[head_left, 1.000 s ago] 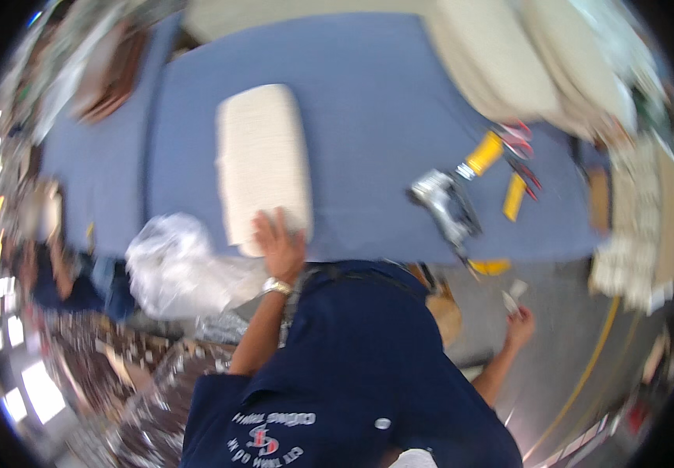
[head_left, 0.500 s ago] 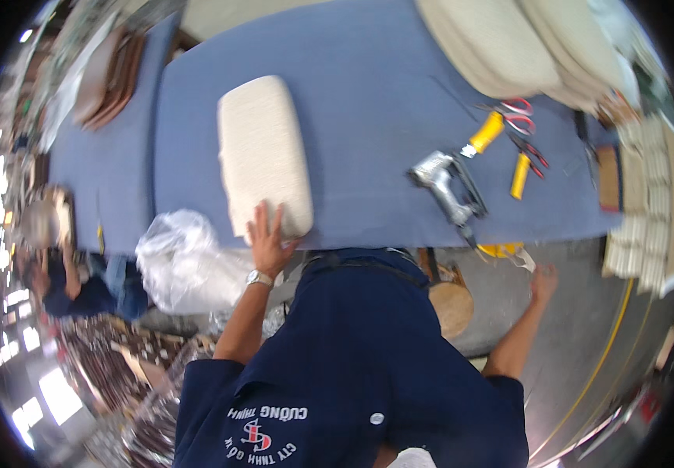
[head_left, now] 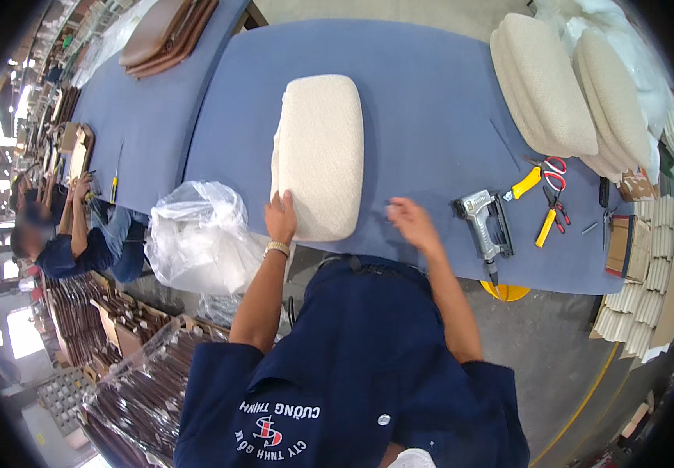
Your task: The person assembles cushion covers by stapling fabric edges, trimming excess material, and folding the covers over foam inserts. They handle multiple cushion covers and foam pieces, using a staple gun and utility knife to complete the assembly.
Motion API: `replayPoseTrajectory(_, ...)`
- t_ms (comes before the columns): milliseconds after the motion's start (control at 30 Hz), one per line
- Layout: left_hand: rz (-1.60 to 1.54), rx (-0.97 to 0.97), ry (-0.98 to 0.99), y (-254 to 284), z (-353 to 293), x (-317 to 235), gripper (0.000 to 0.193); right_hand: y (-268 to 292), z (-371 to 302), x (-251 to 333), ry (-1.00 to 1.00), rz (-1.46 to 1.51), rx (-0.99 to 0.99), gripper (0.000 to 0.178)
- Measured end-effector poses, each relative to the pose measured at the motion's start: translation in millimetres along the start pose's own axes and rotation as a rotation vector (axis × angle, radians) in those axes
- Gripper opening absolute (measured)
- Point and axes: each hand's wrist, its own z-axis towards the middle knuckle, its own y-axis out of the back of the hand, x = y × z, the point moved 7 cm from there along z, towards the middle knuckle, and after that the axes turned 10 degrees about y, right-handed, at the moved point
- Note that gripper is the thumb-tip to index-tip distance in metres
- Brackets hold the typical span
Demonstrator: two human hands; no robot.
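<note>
A cream fabric-covered seat pad (head_left: 323, 156) lies lengthwise on the blue padded table (head_left: 423, 101), its near end by the front edge. My left hand (head_left: 280, 220) rests against the pad's near left corner, fingers stretched along its side. My right hand (head_left: 415, 226) is over the table just right of the pad, apart from it, with fingers loosely bent and nothing visible in them. Farther right lies a grey staple gun (head_left: 483, 226). Beyond it are yellow-handled tools (head_left: 546, 226), red-handled scissors (head_left: 555, 173) and dark pliers (head_left: 557, 204).
Stacked cream pads (head_left: 544, 93) stand at the back right. A clear plastic bag with white contents (head_left: 196, 242) hangs by the front edge at left. Brown pads (head_left: 167, 35) lie on the left table, where another person (head_left: 71, 242) works. Pale strips (head_left: 640, 285) are stacked right.
My right hand has come in from beyond the table's right front to beside the pad. My left hand stays at the pad's near end, now at its left corner. The view has shifted.
</note>
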Motion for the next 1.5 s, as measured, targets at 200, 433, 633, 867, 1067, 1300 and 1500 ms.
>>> replayPoseTrajectory(200,-0.309,0.089,0.049,8,-1,-7,0.071,-76,51,74,-0.009,-0.299,-0.076,0.070)
replayPoseTrajectory(433,-1.189,0.731,0.461,-25,-13,-36,0.069,-103,41,254,0.451,-0.365,-0.316,0.070)
replayPoseTrajectory(633,-1.249,0.884,0.571,-6,-17,-43,0.072,-142,31,276,0.517,-0.503,-0.320,0.083)
replayPoseTrajectory(867,-1.372,0.980,0.515,4,-18,-52,0.067,-178,47,278,0.525,-0.466,-0.184,0.089)
replayPoseTrajectory(1067,-1.119,0.926,0.492,-4,-23,-53,0.073,-156,35,287,0.463,-0.442,-0.146,0.086)
replayPoseTrajectory(1300,-0.978,0.813,0.194,25,1,-123,0.102,-98,-57,191,0.226,-0.582,-0.029,0.090)
replayPoseTrajectory(1500,-0.921,0.652,-0.141,38,49,-186,0.085,-125,-36,169,0.088,-0.483,-0.154,0.092)
